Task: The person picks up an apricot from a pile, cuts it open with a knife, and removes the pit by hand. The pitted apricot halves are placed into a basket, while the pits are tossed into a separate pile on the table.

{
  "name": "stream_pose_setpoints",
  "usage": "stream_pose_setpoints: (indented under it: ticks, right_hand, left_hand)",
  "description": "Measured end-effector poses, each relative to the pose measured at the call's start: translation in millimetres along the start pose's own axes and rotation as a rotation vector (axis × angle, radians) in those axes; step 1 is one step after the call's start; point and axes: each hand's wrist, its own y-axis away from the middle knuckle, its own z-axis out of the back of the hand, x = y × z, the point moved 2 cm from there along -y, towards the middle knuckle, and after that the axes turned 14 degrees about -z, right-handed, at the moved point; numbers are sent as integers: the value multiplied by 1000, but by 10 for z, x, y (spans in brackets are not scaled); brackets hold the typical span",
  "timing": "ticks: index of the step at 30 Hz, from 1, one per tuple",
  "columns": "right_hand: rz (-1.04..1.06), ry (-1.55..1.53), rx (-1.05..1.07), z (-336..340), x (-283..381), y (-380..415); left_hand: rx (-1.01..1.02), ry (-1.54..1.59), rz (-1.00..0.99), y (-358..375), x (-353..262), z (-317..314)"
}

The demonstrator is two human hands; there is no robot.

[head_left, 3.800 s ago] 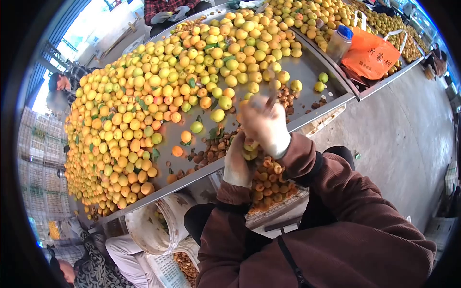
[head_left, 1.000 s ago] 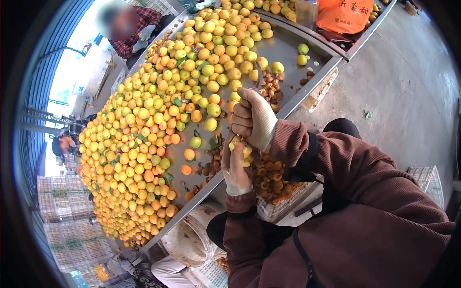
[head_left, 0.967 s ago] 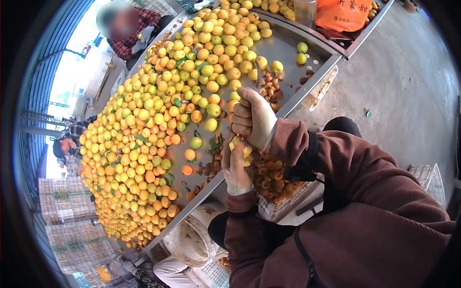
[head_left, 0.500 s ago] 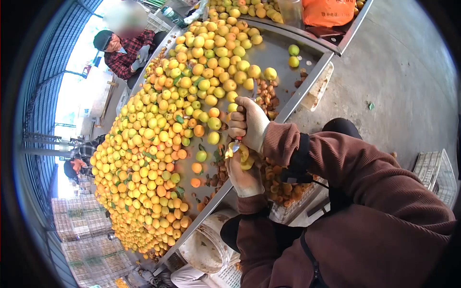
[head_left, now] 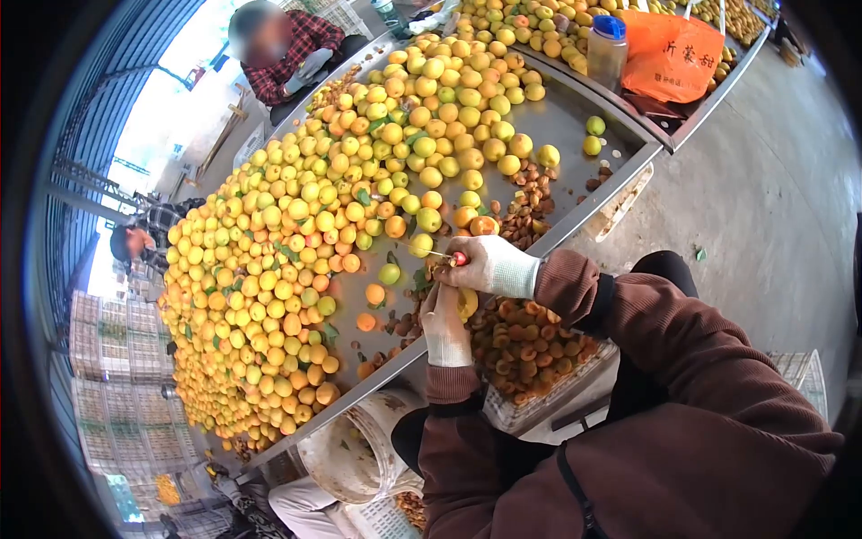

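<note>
Gloved left hand point(head_left: 444, 319) grips a split apricot point(head_left: 467, 302) over the crate of pitted halves point(head_left: 530, 346), right hand point(head_left: 489, 267) clasps a small knife point(head_left: 440, 255); a heaped table point(head_left: 575, 126) remains uncut.

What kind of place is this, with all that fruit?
Probably a fruit-processing shed: a long metal table heaped with yellow fruit, a crate of cut fruit halves, and stacked empty crates nearby.

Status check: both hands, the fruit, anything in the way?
Left hand grips yellow fruit. Right hand holds small knife, blade pointing toward fruit pile. Nothing between hands.
</note>
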Motion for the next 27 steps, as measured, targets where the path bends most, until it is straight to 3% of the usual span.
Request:
stream_pose_setpoints:
  ticks: [2, 4, 6, 8, 9, 10, 12, 13, 14, 16, 17, 18, 20, 22, 24, 27]
  right_hand:
    - [-5, -3, 7, -37, -17, -31]
    - [-56, -239, -33, -76, -136, -119]
    - [-81, -182, -160, -5, -250, -277]
    - [-115, -395, -148, 164, -331, -380]
    - [-156, -377, -255, 291, -316, -385]
    - [-151, -418, -242, 400, -374, -424]
    - [-63, -224, -368, 557, -423, -472]
    - [-55, -209, -361, 591, -427, -485]
    - [-8, -87, -368, 614, -416, -501]
    - [44, 44, -373, 632, -383, -556]
    - [47, 148, -362, 632, -358, -591]
    - [50, 250, -350, 623, -341, -628]
    - [129, 341, -354, 539, -338, -752]
    - [239, 530, -339, 434, -274, -887]
    - [179, 622, -266, 336, -226, -1016]
    - [82, 701, -122, 220, -267, -1135]
  left_hand:
    - [200, -791, -306, 27, -68, 23]
    - [200, -759, -278, 70, -162, 26]
    - [203, -716, -249, 39, -284, -10]
    - [39, 159, 517, 51, -221, 13]
    - [285, -431, -182, 82, -271, -20]
    - [268, -423, -181, 130, -213, -40]
    - [85, 77, 140, 169, -160, -89]
    - [84, 145, 243, 194, -122, -74]
    - [73, 153, 237, 201, -118, -51]
    - [470, -143, 52, 221, -143, -70]
    - [538, -149, -83, 281, -120, -107]
    - [528, -145, -86, 335, -100, -162]
    - [513, -132, 171, 416, -63, -267]
    - [501, -115, 208, 387, -137, -259]
    - [480, -43, 316, 350, -214, -223]
    - [352, 104, 288, 293, -265, -180]
